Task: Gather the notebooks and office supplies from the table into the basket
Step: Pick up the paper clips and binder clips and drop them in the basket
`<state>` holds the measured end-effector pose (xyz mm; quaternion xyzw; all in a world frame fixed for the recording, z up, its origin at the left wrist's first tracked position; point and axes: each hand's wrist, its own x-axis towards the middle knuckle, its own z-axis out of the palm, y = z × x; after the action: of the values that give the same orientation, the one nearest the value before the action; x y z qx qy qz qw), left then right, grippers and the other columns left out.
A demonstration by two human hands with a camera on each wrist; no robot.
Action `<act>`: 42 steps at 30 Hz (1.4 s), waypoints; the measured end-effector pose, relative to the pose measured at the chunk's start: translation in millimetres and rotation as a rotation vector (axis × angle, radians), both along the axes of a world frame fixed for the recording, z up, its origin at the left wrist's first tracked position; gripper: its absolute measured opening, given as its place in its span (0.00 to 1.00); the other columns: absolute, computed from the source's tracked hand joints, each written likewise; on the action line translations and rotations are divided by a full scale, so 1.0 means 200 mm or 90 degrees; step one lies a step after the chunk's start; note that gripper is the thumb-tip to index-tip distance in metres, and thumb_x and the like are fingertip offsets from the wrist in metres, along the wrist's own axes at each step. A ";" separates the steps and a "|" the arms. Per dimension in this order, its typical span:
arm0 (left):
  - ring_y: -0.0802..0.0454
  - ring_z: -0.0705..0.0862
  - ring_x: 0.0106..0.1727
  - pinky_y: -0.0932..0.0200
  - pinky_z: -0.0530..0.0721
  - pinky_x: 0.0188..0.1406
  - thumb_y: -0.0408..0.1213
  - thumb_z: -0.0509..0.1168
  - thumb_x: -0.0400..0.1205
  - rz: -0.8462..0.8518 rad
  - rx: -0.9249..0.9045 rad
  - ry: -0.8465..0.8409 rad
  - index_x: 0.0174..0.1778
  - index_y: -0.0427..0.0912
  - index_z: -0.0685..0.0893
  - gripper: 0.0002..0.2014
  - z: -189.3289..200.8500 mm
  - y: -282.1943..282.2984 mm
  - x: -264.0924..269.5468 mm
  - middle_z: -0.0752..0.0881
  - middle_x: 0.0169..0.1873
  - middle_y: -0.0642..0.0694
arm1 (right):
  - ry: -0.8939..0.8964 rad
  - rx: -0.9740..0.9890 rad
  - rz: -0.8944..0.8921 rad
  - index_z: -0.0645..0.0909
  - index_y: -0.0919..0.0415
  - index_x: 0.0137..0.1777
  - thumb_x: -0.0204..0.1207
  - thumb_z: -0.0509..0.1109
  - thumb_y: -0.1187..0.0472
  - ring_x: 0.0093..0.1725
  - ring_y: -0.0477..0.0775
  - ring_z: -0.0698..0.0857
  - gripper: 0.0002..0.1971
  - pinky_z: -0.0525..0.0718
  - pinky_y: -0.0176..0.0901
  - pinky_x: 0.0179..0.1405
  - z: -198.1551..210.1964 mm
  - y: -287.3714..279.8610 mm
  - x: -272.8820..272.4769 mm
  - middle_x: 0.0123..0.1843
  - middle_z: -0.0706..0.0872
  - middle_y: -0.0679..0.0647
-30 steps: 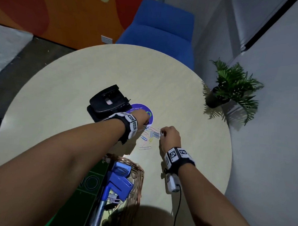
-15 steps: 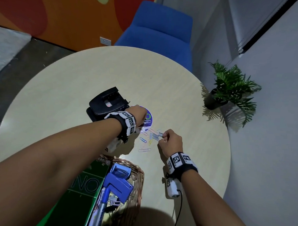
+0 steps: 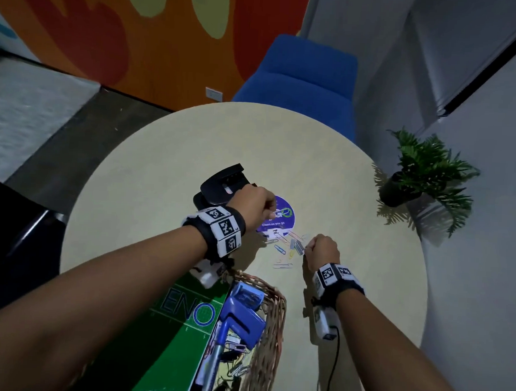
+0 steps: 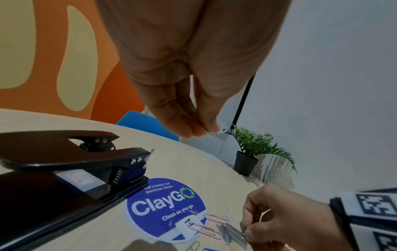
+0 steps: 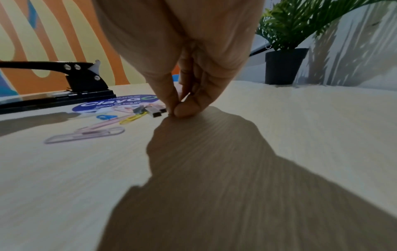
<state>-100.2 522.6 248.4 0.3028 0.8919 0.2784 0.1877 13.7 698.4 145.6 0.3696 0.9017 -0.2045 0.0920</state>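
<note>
Pinching a small item I cannot identify in my raised left hand (image 3: 258, 204) while my right hand (image 3: 322, 250) nips the staple strips (image 3: 296, 246) among scattered paper clips (image 3: 279, 249), I work small because they lie flat, just beyond the basket (image 3: 271, 302).

Left hand (image 3: 255, 205) raised, fingertips (image 4: 193, 130) pinched together, right hand (image 3: 322, 251) low, thumb and forefinger in a closed grip
</note>
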 end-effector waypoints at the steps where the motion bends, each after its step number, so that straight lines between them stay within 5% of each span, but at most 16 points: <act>1: 0.47 0.86 0.44 0.57 0.83 0.48 0.33 0.70 0.78 0.007 0.006 0.000 0.43 0.40 0.87 0.02 0.01 -0.02 0.02 0.90 0.38 0.45 | 0.010 -0.002 -0.008 0.82 0.68 0.47 0.74 0.65 0.66 0.53 0.69 0.85 0.06 0.81 0.48 0.46 0.01 -0.01 0.01 0.53 0.86 0.67; 4: 0.49 0.83 0.40 0.56 0.83 0.47 0.33 0.68 0.79 0.031 0.019 -0.018 0.42 0.40 0.87 0.03 0.05 -0.08 0.05 0.87 0.36 0.46 | 0.111 -0.034 -0.096 0.79 0.60 0.38 0.72 0.65 0.68 0.46 0.69 0.86 0.05 0.82 0.47 0.41 0.05 -0.05 0.06 0.45 0.89 0.65; 6: 0.50 0.81 0.40 0.60 0.78 0.44 0.34 0.69 0.79 0.050 0.054 -0.044 0.43 0.39 0.87 0.03 0.10 -0.13 0.09 0.87 0.38 0.45 | 0.219 -0.105 -0.146 0.80 0.57 0.40 0.72 0.68 0.70 0.41 0.65 0.87 0.06 0.86 0.49 0.41 0.11 -0.07 0.11 0.38 0.86 0.60; 9: 0.54 0.79 0.33 0.64 0.75 0.40 0.33 0.69 0.79 0.051 0.121 -0.098 0.40 0.39 0.86 0.03 0.15 -0.26 0.19 0.84 0.32 0.48 | 0.309 -0.209 -0.081 0.82 0.53 0.42 0.72 0.73 0.69 0.27 0.51 0.84 0.09 0.86 0.45 0.35 0.28 -0.16 0.25 0.31 0.83 0.53; 16: 0.61 0.83 0.30 0.69 0.78 0.35 0.35 0.69 0.79 -0.012 0.066 -0.217 0.35 0.48 0.87 0.07 0.04 -0.63 0.49 0.86 0.27 0.55 | 0.230 -0.394 0.065 0.86 0.60 0.43 0.73 0.74 0.67 0.31 0.46 0.80 0.02 0.83 0.39 0.35 0.48 -0.59 0.62 0.33 0.82 0.49; 20: 0.69 0.85 0.32 0.81 0.75 0.31 0.35 0.64 0.83 -0.134 -0.076 -0.312 0.46 0.44 0.91 0.09 -0.04 -0.75 0.61 0.89 0.33 0.55 | 0.174 -0.438 0.091 0.86 0.56 0.44 0.74 0.73 0.66 0.33 0.46 0.82 0.04 0.85 0.42 0.39 0.46 -0.74 0.74 0.35 0.84 0.49; 22: 0.63 0.88 0.39 0.78 0.78 0.36 0.33 0.61 0.84 -0.152 -0.101 -0.322 0.52 0.42 0.89 0.10 -0.05 -0.77 0.61 0.91 0.41 0.51 | 0.154 -0.418 0.117 0.87 0.56 0.46 0.75 0.72 0.65 0.34 0.43 0.84 0.04 0.85 0.37 0.40 0.46 -0.77 0.76 0.37 0.87 0.49; 25: 0.56 0.90 0.45 0.68 0.85 0.45 0.31 0.60 0.85 -0.110 -0.088 -0.285 0.56 0.41 0.88 0.12 -0.04 -0.78 0.57 0.92 0.46 0.47 | 0.140 -0.414 0.131 0.88 0.61 0.51 0.78 0.69 0.66 0.35 0.36 0.84 0.07 0.79 0.24 0.37 0.47 -0.80 0.76 0.43 0.91 0.57; 31: 0.52 0.87 0.52 0.62 0.81 0.56 0.40 0.65 0.82 -0.083 -0.084 -0.109 0.60 0.45 0.87 0.12 0.04 -0.70 0.43 0.90 0.53 0.47 | 0.084 -0.394 0.212 0.87 0.56 0.57 0.76 0.71 0.62 0.41 0.46 0.87 0.10 0.84 0.34 0.44 0.52 -0.73 0.71 0.46 0.91 0.53; 36: 0.48 0.86 0.56 0.52 0.83 0.58 0.45 0.66 0.81 -0.116 -0.145 0.024 0.62 0.49 0.84 0.14 0.09 -0.41 0.23 0.90 0.53 0.50 | 0.214 -0.284 0.068 0.88 0.60 0.51 0.74 0.73 0.66 0.27 0.31 0.83 0.07 0.77 0.19 0.31 0.52 -0.41 0.48 0.36 0.87 0.50; 38: 0.47 0.85 0.59 0.53 0.82 0.60 0.43 0.66 0.82 -0.194 -0.200 0.046 0.65 0.48 0.83 0.16 0.07 -0.23 0.13 0.88 0.58 0.48 | 0.229 -0.257 -0.011 0.87 0.62 0.49 0.72 0.73 0.68 0.28 0.36 0.87 0.07 0.85 0.28 0.35 0.43 -0.26 0.37 0.33 0.85 0.52; 40: 0.45 0.83 0.64 0.54 0.80 0.63 0.40 0.65 0.82 -0.257 -0.269 0.044 0.66 0.46 0.83 0.16 0.05 -0.04 0.05 0.86 0.62 0.44 | 0.201 -0.227 -0.078 0.87 0.59 0.48 0.70 0.74 0.67 0.38 0.55 0.91 0.07 0.90 0.49 0.46 0.31 -0.14 0.26 0.36 0.87 0.56; 42: 0.43 0.82 0.64 0.55 0.79 0.61 0.39 0.66 0.81 -0.287 -0.326 0.042 0.63 0.44 0.85 0.15 -0.01 0.12 -0.01 0.86 0.62 0.42 | 0.172 -0.201 -0.112 0.87 0.60 0.50 0.70 0.73 0.66 0.43 0.61 0.89 0.09 0.88 0.49 0.50 0.19 -0.08 0.17 0.41 0.90 0.58</act>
<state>-102.9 545.6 246.6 0.4441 0.8493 -0.0127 0.2851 48.5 683.1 183.7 0.3973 0.8268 -0.3981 0.0086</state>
